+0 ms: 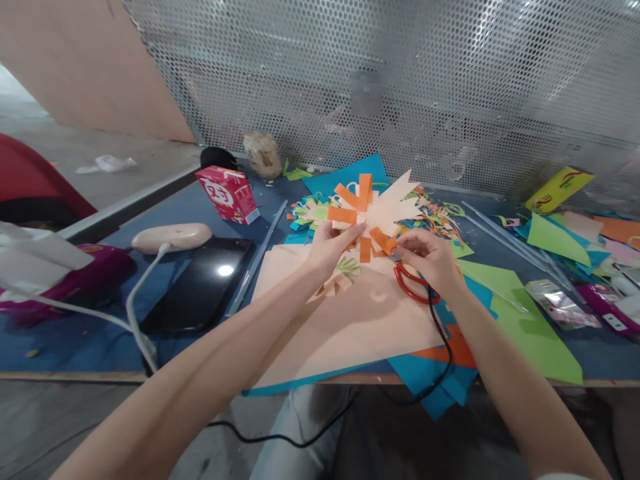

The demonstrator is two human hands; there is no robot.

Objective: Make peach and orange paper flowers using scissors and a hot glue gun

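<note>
My left hand point(334, 248) grips a pale peach paper cutout point(397, 203) with pointed, petal-like ends, thumb on top. Several orange paper strips point(343, 215) stick out around its centre. On the cutout's near right side, the fingertips of my right hand point(427, 259) are pinched at another orange strip point(383, 240). Just below that hand lie scissors point(413, 283) with orange-red handles, their blades mostly hidden. Under both hands are large peach sheets point(320, 333), with a small green and peach fringed paper piece point(345, 270) on top.
Paper scraps point(440, 223) heap behind the cutout. A black phone point(200, 283), white device point(173, 237) and red box point(229, 193) stand left. Green sheets point(530, 327), clear sticks point(515, 237) and a yellow box point(559, 189) lie right. A black cable point(443, 373) hangs over the front edge.
</note>
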